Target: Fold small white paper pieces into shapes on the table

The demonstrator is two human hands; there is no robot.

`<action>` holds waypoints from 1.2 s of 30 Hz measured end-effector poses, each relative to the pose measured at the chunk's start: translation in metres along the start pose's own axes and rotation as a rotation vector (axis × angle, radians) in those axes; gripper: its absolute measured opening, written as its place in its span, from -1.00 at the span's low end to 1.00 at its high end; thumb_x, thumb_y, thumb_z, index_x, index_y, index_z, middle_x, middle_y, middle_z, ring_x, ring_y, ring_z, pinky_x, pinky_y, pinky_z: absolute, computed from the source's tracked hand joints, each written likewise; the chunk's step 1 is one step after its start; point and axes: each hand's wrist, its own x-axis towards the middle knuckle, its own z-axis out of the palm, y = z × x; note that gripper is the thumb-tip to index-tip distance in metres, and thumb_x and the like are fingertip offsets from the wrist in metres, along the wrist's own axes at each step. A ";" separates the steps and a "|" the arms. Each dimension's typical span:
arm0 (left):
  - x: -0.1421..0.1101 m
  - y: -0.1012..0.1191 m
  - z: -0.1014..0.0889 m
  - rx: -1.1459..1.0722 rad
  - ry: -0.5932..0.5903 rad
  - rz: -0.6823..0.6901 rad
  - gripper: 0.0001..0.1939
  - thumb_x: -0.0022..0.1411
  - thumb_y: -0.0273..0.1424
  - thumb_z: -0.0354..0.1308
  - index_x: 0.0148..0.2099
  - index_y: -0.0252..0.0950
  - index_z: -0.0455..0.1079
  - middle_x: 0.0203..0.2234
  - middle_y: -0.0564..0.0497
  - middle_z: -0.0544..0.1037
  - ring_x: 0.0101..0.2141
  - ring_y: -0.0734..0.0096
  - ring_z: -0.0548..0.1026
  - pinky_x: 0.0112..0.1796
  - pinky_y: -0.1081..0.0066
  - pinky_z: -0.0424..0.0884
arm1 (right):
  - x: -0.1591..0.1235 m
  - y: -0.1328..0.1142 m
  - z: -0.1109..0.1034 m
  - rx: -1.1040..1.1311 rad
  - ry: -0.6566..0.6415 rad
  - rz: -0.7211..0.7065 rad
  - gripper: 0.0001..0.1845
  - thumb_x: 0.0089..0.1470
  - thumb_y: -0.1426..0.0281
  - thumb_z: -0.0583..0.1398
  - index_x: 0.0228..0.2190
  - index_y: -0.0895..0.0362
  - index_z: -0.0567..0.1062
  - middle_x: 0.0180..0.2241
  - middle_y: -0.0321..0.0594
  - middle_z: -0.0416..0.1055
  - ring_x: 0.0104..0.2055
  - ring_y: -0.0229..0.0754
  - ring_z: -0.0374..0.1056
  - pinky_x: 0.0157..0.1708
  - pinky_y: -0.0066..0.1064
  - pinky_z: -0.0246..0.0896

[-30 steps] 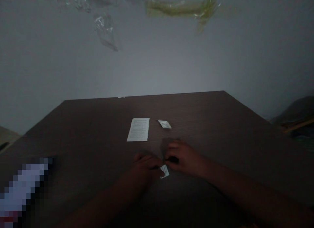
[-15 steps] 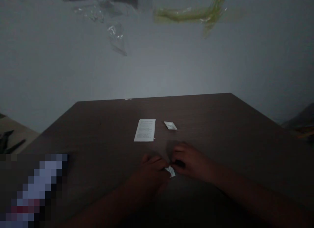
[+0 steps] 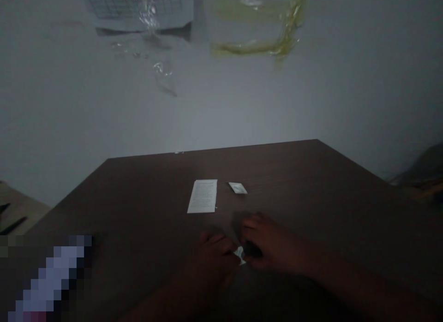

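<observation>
At far L we make out a pale surface (image 3: 22,202) w/ dark items on it, too dim to identify and cut off by the frame. Below, bottom L, a long bluish object (image 3: 50,276) is blurred into coarse blocks, so we can't say what it is; it's also cut off.

Next, on the dark brown worktop (image 3: 145,197), a sheet of printed text (image 3: 202,196) lies flat beyond the hands; the print is too small to read. On the wall above, a sheet w/ a grid (image 3: 138,6) is cut off at the top.

L of centre, the left hand (image 3: 217,253) comes in from the bottom edge, forearm slanting up to the R and sinking into shadow. It's low over the worktop, back up, fingers curled, thumb & forefinger pinching the L side of a small white paper scrap (image 3: 240,256). The scrap sits between the two hands, nearer us than the sheet, mostly covered by fingers.

Farther back, R of the sheet, a small pale paper piece (image 3: 238,188) lies by itself; its marks are unclear.

The right hand (image 3: 265,243) reaches in from lower R, forearm nearly lost in the dark, fingers bent around a shadowed hollow. Its fingertips are at the scrap's R side; too dark to tell if they're pinching it. Far R, a dark shape (image 3: 427,167) is cut off & unclear.
</observation>
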 end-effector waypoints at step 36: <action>0.004 0.002 -0.005 -0.580 0.349 -0.215 -0.86 0.38 -0.42 0.17 -0.04 -0.18 0.48 -0.21 0.03 0.66 -0.22 0.29 0.64 -0.16 0.34 0.59 | 0.011 0.002 0.033 0.868 0.292 0.116 -0.86 0.16 0.50 0.34 -0.27 0.07 0.49 -0.29 -0.31 0.48 -0.19 -0.17 0.45 -0.10 -0.30 0.37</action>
